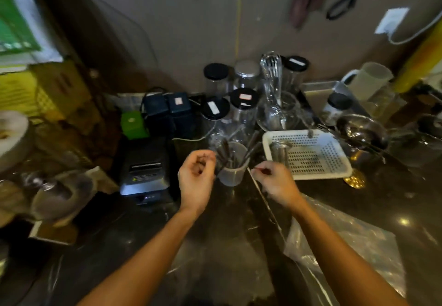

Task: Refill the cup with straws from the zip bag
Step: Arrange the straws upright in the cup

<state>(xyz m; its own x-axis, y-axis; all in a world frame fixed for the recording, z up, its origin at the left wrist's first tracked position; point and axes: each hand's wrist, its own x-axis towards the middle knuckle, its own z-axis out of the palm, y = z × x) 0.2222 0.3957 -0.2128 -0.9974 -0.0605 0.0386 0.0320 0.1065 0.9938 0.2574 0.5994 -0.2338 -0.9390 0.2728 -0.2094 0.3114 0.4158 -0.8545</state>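
A translucent plastic cup [232, 174] stands on the dark counter, with several dark wrapped straws [226, 154] sticking up out of it. My left hand [196, 174] hovers just left of the cup with fingers curled and loosely apart, nothing clearly in it. Just right of the cup, my right hand [275, 181] pinches a thin white-wrapped straw [265, 198] that slants down toward me. The clear zip bag [354, 241] lies flat and crumpled on the counter under my right forearm.
A white perforated basket [339, 169] with a metal cup sits right of the cup. Black-lidded glass jars [242, 105], a whisk and glassware crowd behind it. A receipt printer [146, 169] stands to the left. Metal bowls [363, 131] lie at the right.
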